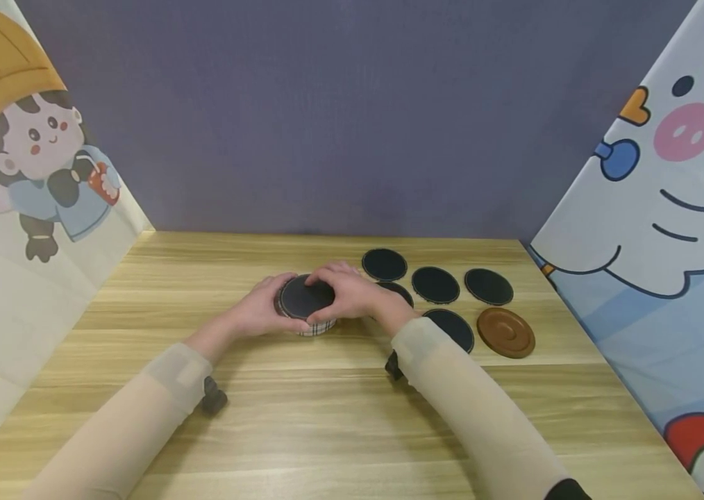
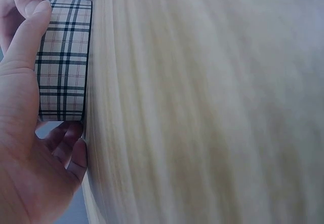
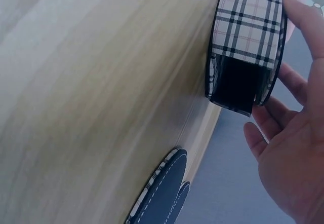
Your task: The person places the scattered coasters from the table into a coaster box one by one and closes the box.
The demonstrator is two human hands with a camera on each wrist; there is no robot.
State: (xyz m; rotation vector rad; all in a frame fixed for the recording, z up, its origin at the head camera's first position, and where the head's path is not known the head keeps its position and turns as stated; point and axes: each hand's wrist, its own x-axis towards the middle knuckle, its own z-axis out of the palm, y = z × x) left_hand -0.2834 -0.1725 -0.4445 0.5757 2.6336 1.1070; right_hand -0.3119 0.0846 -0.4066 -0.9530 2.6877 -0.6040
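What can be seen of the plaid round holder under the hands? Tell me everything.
The plaid holder is a low round container with a beige wall crossed by black and thin red check lines. One side has an open slot showing a dark inside. A dark round coaster lies on top. It stands on the wooden table, with the left hand and right hand gripping it.

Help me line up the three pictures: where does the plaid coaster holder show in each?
Head: plaid holder at table centre, between both hands, mostly covered.
Left wrist: top left, its plaid wall against the thumb.
Right wrist: top right, slot opening facing the camera.
Shared landmark: the wooden table.
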